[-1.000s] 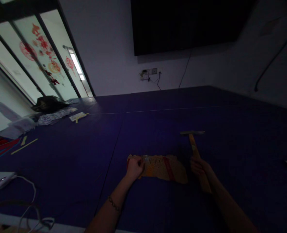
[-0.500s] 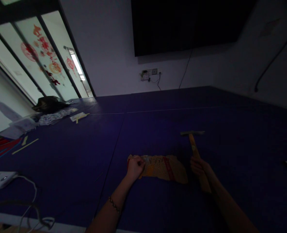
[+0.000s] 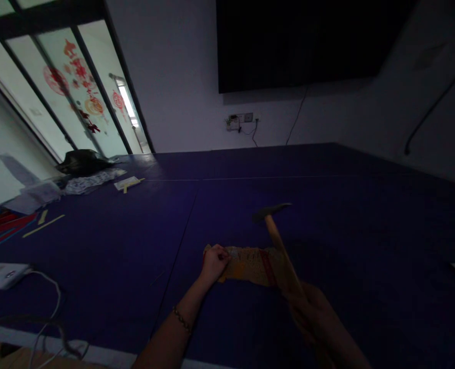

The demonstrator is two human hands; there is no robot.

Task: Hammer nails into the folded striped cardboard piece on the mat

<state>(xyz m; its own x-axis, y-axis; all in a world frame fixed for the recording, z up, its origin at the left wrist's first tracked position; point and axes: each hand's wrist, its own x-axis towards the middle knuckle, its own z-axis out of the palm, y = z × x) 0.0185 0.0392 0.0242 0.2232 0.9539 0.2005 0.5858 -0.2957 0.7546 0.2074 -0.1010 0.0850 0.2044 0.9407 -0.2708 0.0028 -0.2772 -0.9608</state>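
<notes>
At the lower left we see a white box (image 3: 5, 275) with its cable, then a black bag (image 3: 82, 163) higher up. Around lower centre, our left hand (image 3: 214, 263) curls over the left end of a flat brown piece (image 3: 246, 265); whether it pinches anything, we cannot tell. Our hammer (image 3: 278, 243), clamped in our right hand (image 3: 308, 310), partly hides the piece's right end.

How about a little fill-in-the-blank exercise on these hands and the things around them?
1. The right hand grips a hammer whose handle is made of ____.
2. The left hand is on a ragged-edged brown piece whose long cross stripe is ____.
3. A bracelet circles the person's ____ arm.
4. The large screen on the wall is ____ in colour.

Missing words: wood; red; left; black.
</notes>
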